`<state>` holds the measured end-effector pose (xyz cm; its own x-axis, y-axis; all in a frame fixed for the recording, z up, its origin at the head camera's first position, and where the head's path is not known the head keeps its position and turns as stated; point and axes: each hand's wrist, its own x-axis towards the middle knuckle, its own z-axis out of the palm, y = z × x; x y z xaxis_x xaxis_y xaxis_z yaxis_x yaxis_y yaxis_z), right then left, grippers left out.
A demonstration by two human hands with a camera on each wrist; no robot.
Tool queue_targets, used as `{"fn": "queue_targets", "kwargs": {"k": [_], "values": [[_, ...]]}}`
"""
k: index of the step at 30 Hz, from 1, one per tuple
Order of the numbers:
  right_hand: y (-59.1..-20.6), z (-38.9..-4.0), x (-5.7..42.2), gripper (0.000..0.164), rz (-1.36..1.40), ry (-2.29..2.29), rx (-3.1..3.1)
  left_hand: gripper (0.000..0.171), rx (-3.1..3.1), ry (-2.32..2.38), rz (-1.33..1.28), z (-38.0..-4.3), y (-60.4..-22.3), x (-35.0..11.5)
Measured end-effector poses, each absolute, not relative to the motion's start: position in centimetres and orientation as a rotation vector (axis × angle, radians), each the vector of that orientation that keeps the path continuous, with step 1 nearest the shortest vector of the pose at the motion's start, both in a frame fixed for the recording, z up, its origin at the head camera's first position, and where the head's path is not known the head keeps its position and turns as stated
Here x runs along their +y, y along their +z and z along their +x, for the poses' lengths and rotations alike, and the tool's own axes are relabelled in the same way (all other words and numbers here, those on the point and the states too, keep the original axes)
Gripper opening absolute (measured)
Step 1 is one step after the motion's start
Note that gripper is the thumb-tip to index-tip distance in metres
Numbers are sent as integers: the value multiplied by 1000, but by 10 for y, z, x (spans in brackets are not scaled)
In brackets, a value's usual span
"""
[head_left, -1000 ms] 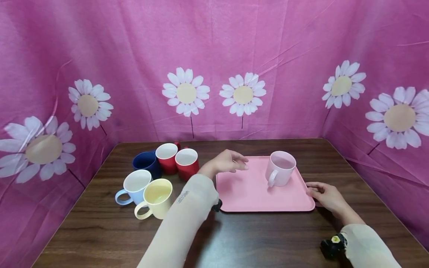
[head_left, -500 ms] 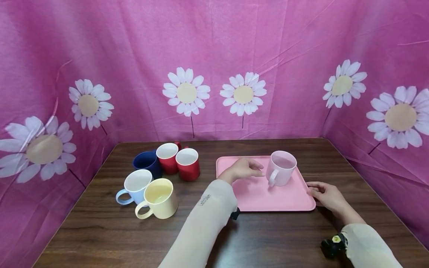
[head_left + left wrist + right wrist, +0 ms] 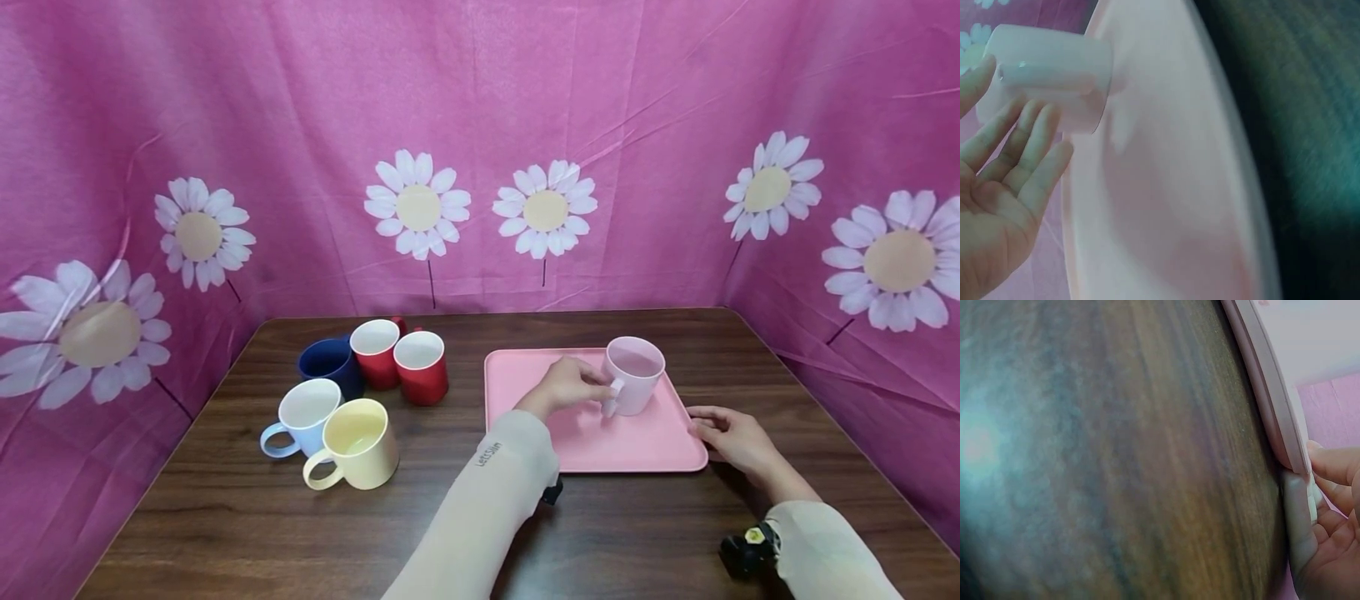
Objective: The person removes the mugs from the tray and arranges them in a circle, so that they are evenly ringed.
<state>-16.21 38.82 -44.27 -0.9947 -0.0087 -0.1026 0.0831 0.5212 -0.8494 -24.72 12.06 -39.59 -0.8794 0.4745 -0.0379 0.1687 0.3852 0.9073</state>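
Observation:
A pale pink mug point(image 3: 635, 379) stands upright on the right part of a pink rectangular tray point(image 3: 517, 433), its handle point(image 3: 611, 400) turned toward the left hand. Over the tray, the left hand point(image 3: 564, 388) reaches to that handle. In the left wrist view, the fingers point(image 3: 1041, 134) are extended and spread beside the mug, not curled round the handle. At the tray's right edge, the right hand point(image 3: 738, 446) holds the rim; the right wrist view has the rim between its fingers point(image 3: 1299, 512) and thumb. Part of the right hand is out of that view.
Several mugs cluster on the left of the wooden table point(image 3: 247, 517): a dark blue mug point(image 3: 330, 367), two red mugs point(image 3: 423, 375), a light blue mug point(image 3: 307, 417) and a yellow mug point(image 3: 367, 450). A flowered pink cloth point(image 3: 480, 100) hangs behind.
The left hand has moved right across the tray, from its left edge to the pink mug's handle. The right hand stays at the tray's edge; the mugs have not moved.

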Motion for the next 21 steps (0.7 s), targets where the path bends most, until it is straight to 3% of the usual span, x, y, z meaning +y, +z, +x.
{"fn": "queue_targets", "kwargs": {"k": [7,21], "values": [[-442,-163,389,46,65,-1453,2682,20,2428,1596,464,-240,-405,132],[-444,-162,390,47,72,-1479,2661,7,2414,1643,505,-237,-407,131]]}}
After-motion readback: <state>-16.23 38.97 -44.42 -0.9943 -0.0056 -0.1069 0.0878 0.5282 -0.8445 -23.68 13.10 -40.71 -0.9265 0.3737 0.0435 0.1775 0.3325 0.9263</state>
